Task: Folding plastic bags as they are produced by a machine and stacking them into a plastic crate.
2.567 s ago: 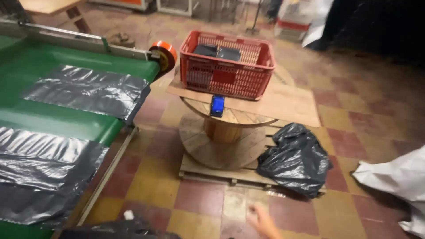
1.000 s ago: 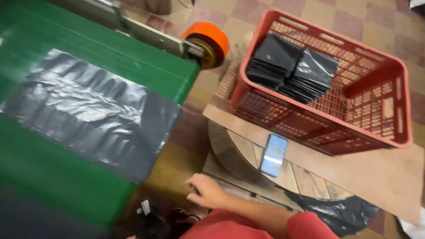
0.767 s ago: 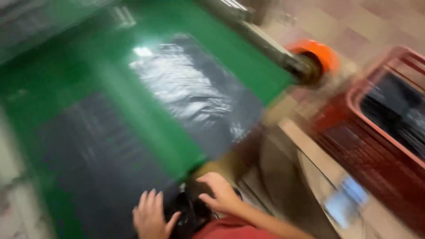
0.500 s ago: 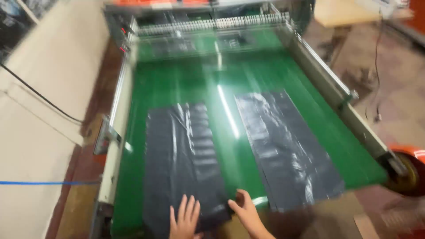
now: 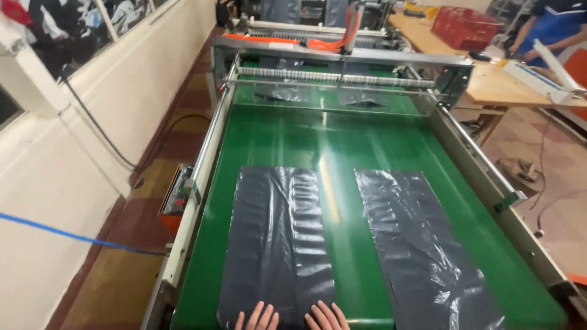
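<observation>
while the wide green conveyor belt [image 5: 330, 146] fills most of the view and runs away from the camera between pale metal side rails [image 5: 211, 137], two flat black plastic bags lie side by side on it, well apart from each other with a strip of bare belt between them. at the far end of the belt stands the grey and orange bag-making machine [image 5: 342, 55], with a ribbed roller across its mouth and more black film showing behind it. a cream wall [image 5: 67, 159] runs along the left, with a black cable and a blue cord across it. to the right, beyond the rail, is a wooden worktable [image 5: 495, 79] carrying a red plastic crate [image 5: 466, 27], and another person in a blue apron [image 5: 559, 24] stands at its far side. an orange control box [image 5: 176, 198] hangs on the left rail.

the left black bag [image 5: 278, 244] lies lengthwise and wrinkled, its near end reaching the bottom edge of the view; the right black bag [image 5: 422, 250] lies slightly angled, untouched. only the fingers of both hands show at the bottom edge. the left hand [image 5: 258, 319] rests flat on the near end of the left black bag, fingers spread and gripping nothing. the right hand [image 5: 327, 316] lies just beside it on the same bag, fingers likewise extended, pressing flat rather than clamping.
</observation>
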